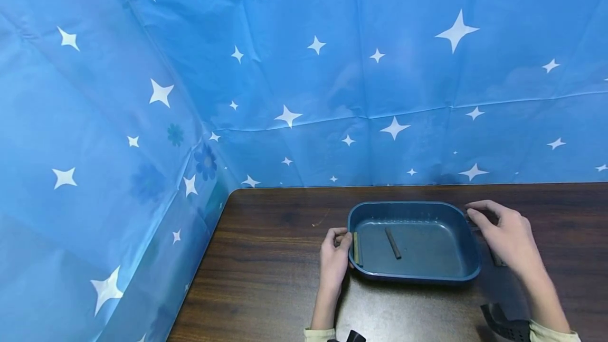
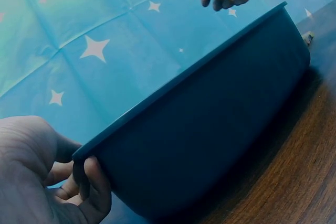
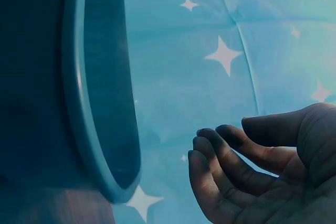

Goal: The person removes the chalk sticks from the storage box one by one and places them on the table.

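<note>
A blue rectangular tray (image 1: 418, 278) with rounded corners sits on the wooden table. My left hand (image 1: 334, 257) grips its left end, thumb over the rim and fingers curled below, as the left wrist view (image 2: 47, 177) shows. By the far right corner is my right hand (image 1: 508, 234), loosely bent and holding nothing; the right wrist view (image 3: 252, 171) shows a gap between its fingers and the rim. Inside the tray lie a thin dark stick (image 1: 392, 243) and, along the left wall, a yellowish-and-grey strip (image 1: 356, 249).
A dark flat piece (image 1: 497, 258) lies on the table right of the tray, partly hidden by the right hand. Blue cloth with white stars (image 1: 332, 83) hangs behind and to the left of the dark wooden table (image 1: 266, 268). A black strap (image 1: 508, 323) is at the right wrist.
</note>
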Demonstrator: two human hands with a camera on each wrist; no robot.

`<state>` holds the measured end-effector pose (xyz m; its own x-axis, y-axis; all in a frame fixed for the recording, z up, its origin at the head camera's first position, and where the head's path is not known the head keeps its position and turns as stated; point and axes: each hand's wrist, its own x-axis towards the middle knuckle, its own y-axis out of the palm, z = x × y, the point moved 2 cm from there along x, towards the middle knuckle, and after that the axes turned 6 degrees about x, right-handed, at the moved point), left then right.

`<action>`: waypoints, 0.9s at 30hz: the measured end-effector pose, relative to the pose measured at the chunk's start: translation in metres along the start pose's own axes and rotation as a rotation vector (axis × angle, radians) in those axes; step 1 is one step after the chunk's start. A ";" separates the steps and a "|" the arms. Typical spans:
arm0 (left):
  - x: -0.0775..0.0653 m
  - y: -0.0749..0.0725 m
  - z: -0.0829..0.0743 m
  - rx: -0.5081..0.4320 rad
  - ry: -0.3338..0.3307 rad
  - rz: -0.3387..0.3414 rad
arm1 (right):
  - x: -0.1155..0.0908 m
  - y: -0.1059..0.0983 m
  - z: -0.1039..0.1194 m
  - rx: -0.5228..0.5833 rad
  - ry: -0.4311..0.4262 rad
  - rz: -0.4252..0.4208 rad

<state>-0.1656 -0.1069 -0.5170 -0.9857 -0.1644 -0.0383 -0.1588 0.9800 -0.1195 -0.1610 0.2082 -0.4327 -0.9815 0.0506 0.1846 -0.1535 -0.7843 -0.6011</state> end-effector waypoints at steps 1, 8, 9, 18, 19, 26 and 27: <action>0.000 0.000 -0.001 -0.001 0.008 -0.003 | 0.000 0.002 0.001 0.010 -0.001 0.006; -0.001 0.000 -0.004 -0.012 0.028 -0.011 | -0.001 0.010 0.008 0.006 -0.004 0.022; -0.001 0.000 -0.004 -0.011 0.026 -0.008 | -0.001 0.010 0.008 0.005 -0.001 0.024; 0.000 0.000 -0.001 -0.010 0.025 -0.003 | -0.001 0.021 0.013 -0.001 -0.001 0.084; 0.000 0.000 -0.001 -0.010 0.028 -0.004 | -0.001 0.023 0.014 0.003 -0.004 0.090; 0.000 -0.001 0.001 -0.004 0.032 -0.017 | 0.000 0.038 0.021 0.060 -0.024 0.151; 0.000 -0.001 0.000 -0.005 0.032 -0.017 | 0.001 0.041 0.023 0.072 -0.023 0.163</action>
<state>-0.1654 -0.1084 -0.5173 -0.9841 -0.1774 -0.0043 -0.1757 0.9777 -0.1154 -0.1654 0.1620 -0.4398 -0.9897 -0.0944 0.1074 0.0168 -0.8230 -0.5679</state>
